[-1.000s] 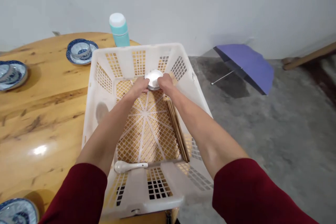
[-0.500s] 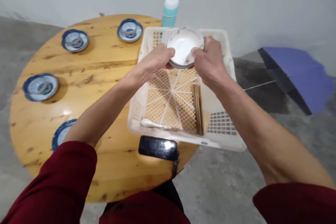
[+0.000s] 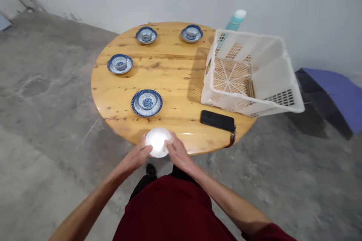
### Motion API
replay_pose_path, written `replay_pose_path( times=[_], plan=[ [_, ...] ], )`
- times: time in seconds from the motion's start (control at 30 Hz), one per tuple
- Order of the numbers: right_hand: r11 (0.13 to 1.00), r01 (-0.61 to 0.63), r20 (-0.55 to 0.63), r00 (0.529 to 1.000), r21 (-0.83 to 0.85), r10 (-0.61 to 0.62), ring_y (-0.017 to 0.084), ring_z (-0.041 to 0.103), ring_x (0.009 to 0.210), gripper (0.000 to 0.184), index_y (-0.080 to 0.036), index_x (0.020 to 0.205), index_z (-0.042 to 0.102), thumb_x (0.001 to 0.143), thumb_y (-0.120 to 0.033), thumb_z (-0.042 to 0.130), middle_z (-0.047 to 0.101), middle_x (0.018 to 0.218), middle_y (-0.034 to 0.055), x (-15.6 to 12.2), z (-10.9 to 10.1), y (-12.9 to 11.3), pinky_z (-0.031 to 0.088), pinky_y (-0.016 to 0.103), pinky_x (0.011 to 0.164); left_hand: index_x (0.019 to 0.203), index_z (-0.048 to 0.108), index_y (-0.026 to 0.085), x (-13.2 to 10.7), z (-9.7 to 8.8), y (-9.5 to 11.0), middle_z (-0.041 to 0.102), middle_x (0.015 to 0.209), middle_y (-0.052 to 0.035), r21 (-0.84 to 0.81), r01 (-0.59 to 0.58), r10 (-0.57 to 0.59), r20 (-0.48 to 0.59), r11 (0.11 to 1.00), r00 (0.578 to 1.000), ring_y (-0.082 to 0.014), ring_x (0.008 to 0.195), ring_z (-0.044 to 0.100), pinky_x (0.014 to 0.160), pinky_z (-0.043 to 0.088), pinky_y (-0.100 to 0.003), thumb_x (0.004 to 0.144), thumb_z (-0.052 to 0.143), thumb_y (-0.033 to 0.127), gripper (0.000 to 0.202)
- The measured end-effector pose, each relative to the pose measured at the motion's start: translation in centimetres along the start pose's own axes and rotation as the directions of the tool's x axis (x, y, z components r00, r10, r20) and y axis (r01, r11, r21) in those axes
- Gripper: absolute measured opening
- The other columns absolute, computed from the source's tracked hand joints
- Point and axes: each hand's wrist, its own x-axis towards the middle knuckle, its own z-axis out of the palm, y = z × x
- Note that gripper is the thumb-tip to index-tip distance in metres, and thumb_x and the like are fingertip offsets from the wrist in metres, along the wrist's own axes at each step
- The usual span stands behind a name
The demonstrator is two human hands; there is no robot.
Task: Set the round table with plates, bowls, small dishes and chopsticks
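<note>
My left hand (image 3: 140, 153) and my right hand (image 3: 179, 151) grip a stack of white bowls (image 3: 157, 141) from both sides, thumbs over the rim. The bowls are held low, over the table's near edge. Just beyond them on the wooden table (image 3: 172, 79) is a blue-patterned plate (image 3: 137, 110) carrying a small bowl (image 3: 148, 101). Farther back, more small bowls sit on blue-rimmed plates: a left plate (image 3: 120, 71), a back-left plate (image 3: 146, 41) and a back plate (image 3: 192, 40). How many bowls are in my hands cannot be made out.
A white plastic basket (image 3: 288, 79) stands at the table's right side, overhanging its edge, with chopsticks (image 3: 250, 88) inside. Behind it is a teal bottle (image 3: 234, 22). A black phone (image 3: 217, 120) with a strap lies in front. An open purple umbrella (image 3: 333, 92) rests on the floor.
Both hands have carried the stack of white bowls from above the basket to the table's near edge. My view has turned left, so the basket now appears farther right.
</note>
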Motion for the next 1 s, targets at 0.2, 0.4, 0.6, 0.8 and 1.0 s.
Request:
replay_pose_path(
  times=[0.2,0.4,0.6,0.8,1.0],
  plan=[
    [0.994,-0.052,0.297,0.952,-0.094,0.077,0.029,0.068,0.105,0.046,-0.011,0.136,0.053,0.093,-0.023,0.043,0.072,0.117,0.0171,-4.2,10.0,-1.0,0.051,0.042,0.098,0.14,0.048,0.015,-9.3,-2.8,-10.0,0.061,0.14,-0.0177,-0.25,0.198,-0.232,-0.115,0.948,0.966,-0.0336,0.126,0.062,0.095,0.059,-0.042,0.081,0.057,0.05,0.07],
    [0.993,-0.005,0.313,0.949,-0.118,0.042,0.028,0.067,0.108,0.046,-0.011,0.136,0.056,0.093,-0.021,0.043,0.071,0.122,0.0169,-2.6,11.8,-2.2,0.049,0.041,0.1,0.141,0.047,0.016,-9.2,-4.0,-11.5,0.057,0.145,-0.0178,-0.348,0.169,-0.249,-0.2,0.922,0.948,-0.0353,0.133,0.057,0.098,0.058,-0.044,0.078,0.06,0.047,0.071],
    [0.999,0.008,0.206,0.978,-0.049,0.003,0.027,0.066,0.107,0.042,-0.014,0.13,0.06,0.093,-0.024,0.043,0.072,0.121,0.0149,1.2,12.9,-3.4,0.05,0.039,0.097,0.14,0.049,0.015,-5.9,-7.6,-9.8,0.06,0.139,-0.0172,-0.32,0.103,-0.177,-0.211,0.942,0.961,-0.0353,0.128,0.058,0.101,0.055,-0.046,0.081,0.062,0.046,0.068],
    [0.998,-0.03,0.032,0.999,0.058,0.028,0.028,0.068,0.105,0.046,-0.015,0.132,0.06,0.09,-0.027,0.044,0.074,0.117,0.0134,6.5,12.5,-4.5,0.051,0.04,0.095,0.141,0.051,0.017,0.4,-11.7,-6.8,0.061,0.137,-0.0137,-0.19,0.052,-0.079,-0.141,0.981,0.987,-0.0334,0.128,0.056,0.109,0.05,-0.047,0.084,0.058,0.042,0.063],
    [0.984,-0.066,-0.158,0.983,0.164,0.092,0.03,0.067,0.112,0.049,-0.015,0.13,0.061,0.087,-0.034,0.046,0.073,0.124,0.0144,12.6,10.9,-5.6,0.052,0.044,0.099,0.144,0.049,0.017,7.5,-15.2,-2.3,0.061,0.138,-0.0133,-0.021,-0.046,0.046,-0.003,0.999,0.999,-0.032,0.132,0.054,0.115,0.046,-0.045,0.092,0.055,0.042,0.059]
  ],
)
